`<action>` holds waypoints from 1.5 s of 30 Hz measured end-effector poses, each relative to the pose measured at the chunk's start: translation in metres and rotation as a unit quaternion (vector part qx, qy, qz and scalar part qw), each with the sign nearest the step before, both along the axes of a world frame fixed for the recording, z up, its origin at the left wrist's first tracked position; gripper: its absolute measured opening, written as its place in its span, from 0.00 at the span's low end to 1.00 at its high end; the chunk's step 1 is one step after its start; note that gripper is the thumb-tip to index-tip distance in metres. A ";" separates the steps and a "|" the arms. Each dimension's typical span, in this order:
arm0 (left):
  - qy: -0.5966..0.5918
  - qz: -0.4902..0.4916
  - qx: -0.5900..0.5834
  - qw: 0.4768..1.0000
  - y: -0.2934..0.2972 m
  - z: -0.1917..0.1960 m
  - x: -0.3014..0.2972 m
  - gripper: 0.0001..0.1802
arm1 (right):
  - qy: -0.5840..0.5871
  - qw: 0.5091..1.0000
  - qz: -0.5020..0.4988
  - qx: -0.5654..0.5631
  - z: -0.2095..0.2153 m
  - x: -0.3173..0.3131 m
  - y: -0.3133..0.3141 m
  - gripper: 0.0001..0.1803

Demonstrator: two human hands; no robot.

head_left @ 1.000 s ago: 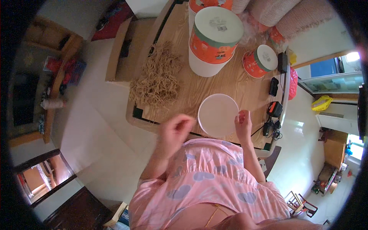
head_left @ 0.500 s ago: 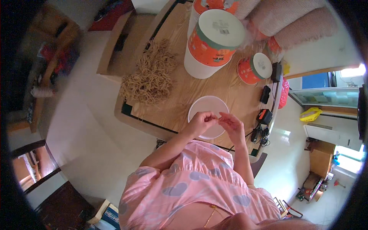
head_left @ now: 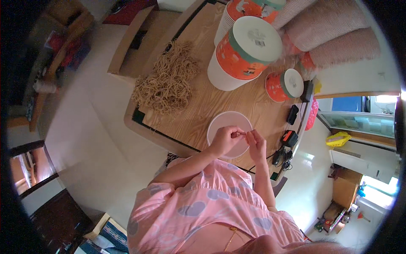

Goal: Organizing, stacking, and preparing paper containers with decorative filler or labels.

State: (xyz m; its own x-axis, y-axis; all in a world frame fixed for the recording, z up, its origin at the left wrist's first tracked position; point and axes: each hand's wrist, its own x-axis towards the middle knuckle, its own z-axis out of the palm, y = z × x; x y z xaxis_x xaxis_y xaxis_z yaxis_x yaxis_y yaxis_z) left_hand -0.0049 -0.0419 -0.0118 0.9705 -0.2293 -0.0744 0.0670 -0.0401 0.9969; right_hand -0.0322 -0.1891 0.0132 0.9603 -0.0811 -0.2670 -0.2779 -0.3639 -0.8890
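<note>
Both my hands meet over a round white tub (head_left: 228, 117) standing near the front edge of the table. My left hand (head_left: 227, 139) is closed in a pinch, thumb against forefinger. Its fingertips almost touch those of my right hand (head_left: 256, 146), which is pinched as well, with the fingers curled in. Whatever lies between the fingertips is too small to make out. Beyond and to the left, a loose heap of tan cord strands (head_left: 167, 82) lies on the wooden table (head_left: 198, 101).
Orange-and-white paper buckets (head_left: 243, 55) stand upside down at the back, beside a smaller orange tub (head_left: 277, 86). Stacked cups in clear wrap (head_left: 330, 25) lie at the far right. Chargers and black cables (head_left: 282, 156) line the right edge. An open cardboard box (head_left: 129, 46) adjoins the left.
The fingers of my right hand have drawn together from a looser, more spread pose into a pinch. My left hand keeps its pinch. The whole view has shifted slightly.
</note>
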 end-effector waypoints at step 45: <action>0.065 0.027 0.096 0.993 -0.027 -0.062 0.022 0.08 | -0.031 0.996 -0.022 -0.080 -0.021 0.024 -0.011 0.11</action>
State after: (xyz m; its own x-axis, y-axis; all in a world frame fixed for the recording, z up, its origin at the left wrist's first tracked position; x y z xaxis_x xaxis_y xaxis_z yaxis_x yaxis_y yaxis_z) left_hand 0.0174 -0.0691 -0.0736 0.9602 -0.1476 -0.2370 0.2014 -0.2216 0.9541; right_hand -0.0084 -0.2001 -0.0079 0.9690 -0.1604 -0.1879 -0.2435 -0.4915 -0.8361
